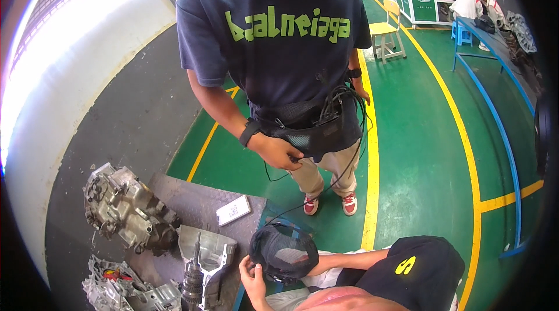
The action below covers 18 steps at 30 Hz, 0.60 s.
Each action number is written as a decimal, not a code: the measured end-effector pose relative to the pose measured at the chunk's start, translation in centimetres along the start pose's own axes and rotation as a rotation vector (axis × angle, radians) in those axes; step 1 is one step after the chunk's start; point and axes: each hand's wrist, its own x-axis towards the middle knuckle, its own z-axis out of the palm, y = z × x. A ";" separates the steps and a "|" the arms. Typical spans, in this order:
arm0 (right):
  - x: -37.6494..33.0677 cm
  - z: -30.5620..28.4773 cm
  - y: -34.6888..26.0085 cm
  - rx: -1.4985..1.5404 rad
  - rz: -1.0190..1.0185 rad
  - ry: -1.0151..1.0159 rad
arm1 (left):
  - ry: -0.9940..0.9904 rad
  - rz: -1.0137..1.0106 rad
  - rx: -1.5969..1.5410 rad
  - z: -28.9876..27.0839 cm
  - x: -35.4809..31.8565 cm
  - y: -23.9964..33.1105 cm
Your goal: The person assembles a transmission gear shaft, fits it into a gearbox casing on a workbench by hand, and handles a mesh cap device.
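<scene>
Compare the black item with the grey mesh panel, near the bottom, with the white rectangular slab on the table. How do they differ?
Colour: the black item is dark; the white slab is pale with darker print.
Shape: the black item is bulky and rounded; the white slab is flat and straight-edged.
Contact: a hand is at the black item's left edge; the white slab lies on the table, untouched.

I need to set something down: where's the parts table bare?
The table is bare between the white phone, gearbox casing and open housing. A narrower strip lies between phone and the table's right edge. The near end is crowded with the housing, gear shaft and silver casing.
</scene>
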 end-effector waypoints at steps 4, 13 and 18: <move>0.3 0.9 2.7 -0.050 -0.139 0.078 | -0.016 -0.011 -0.019 0.3 -0.1 -0.1; 1.0 1.1 2.6 -0.163 -0.140 0.085 | -0.035 -0.043 0.020 -0.1 -0.5 -1.6; 0.3 0.9 3.6 -0.174 0.001 -0.004 | -0.057 -0.021 -0.054 0.3 -0.5 -2.8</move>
